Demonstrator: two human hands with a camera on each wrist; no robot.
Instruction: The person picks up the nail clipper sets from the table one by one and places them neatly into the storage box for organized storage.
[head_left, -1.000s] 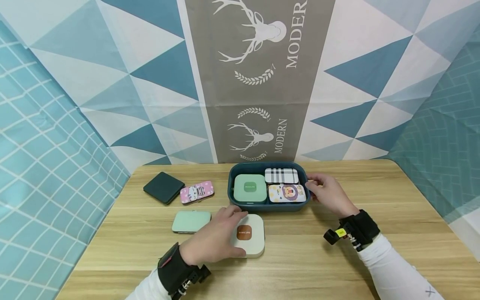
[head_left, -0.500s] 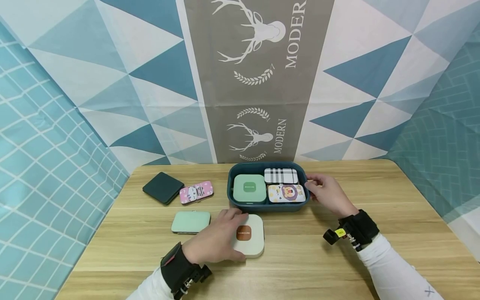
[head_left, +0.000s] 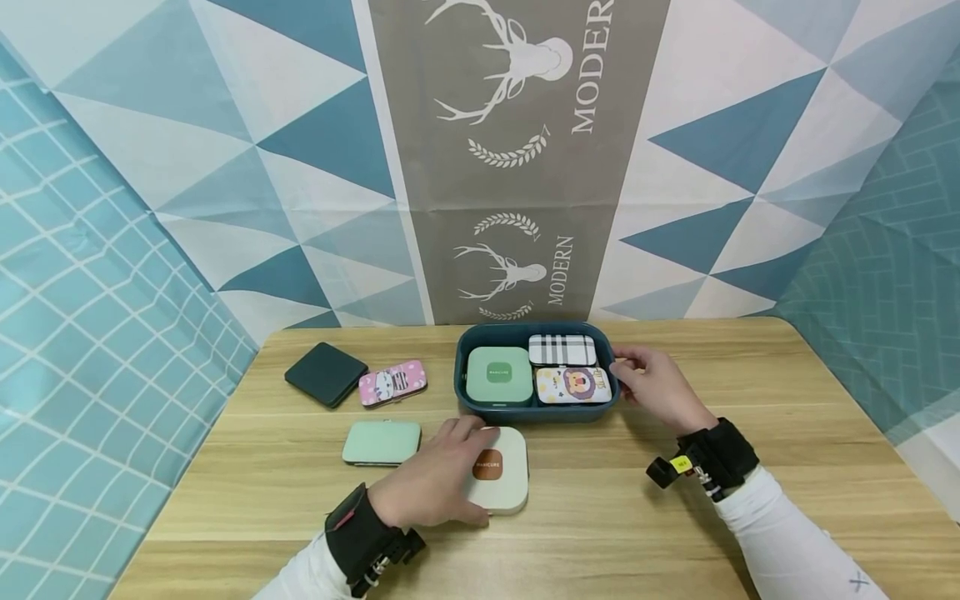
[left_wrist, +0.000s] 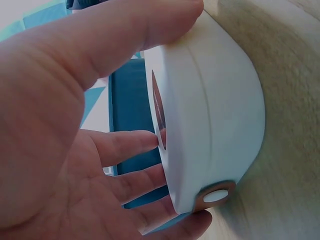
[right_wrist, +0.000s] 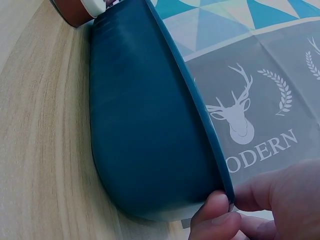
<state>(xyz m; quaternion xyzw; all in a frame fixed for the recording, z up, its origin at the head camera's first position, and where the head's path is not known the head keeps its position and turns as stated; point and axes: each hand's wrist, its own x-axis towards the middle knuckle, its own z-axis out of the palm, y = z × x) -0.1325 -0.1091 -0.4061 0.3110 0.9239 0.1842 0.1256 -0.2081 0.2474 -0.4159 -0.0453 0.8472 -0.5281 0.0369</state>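
My left hand (head_left: 437, 477) spans a white manicure case (head_left: 506, 473) with a brown label, thumb on its near side and fingers at its far side. In the left wrist view the thumb presses one side of the white case (left_wrist: 225, 100) and the fingertips meet its other edges. The case rests on the table. Behind it stands a dark blue box (head_left: 498, 414) containing a green manicure case (head_left: 500, 392), a plaid case (head_left: 562, 352) and a lion-print case (head_left: 574, 386). My right hand (head_left: 662, 385) pinches the box's right rim, clearly seen in the right wrist view (right_wrist: 165, 150).
Left on the wooden table (head_left: 585, 550) lie a mint green case (head_left: 378, 442), a pink cartoon-print case (head_left: 393, 384) and a dark square case (head_left: 326, 375). A patterned cloth backdrop (head_left: 517, 167) rises right behind the table's far edge.
Almost nothing differs. My left wrist has shifted slightly to the right; the white case, the box and my right hand stay in place.
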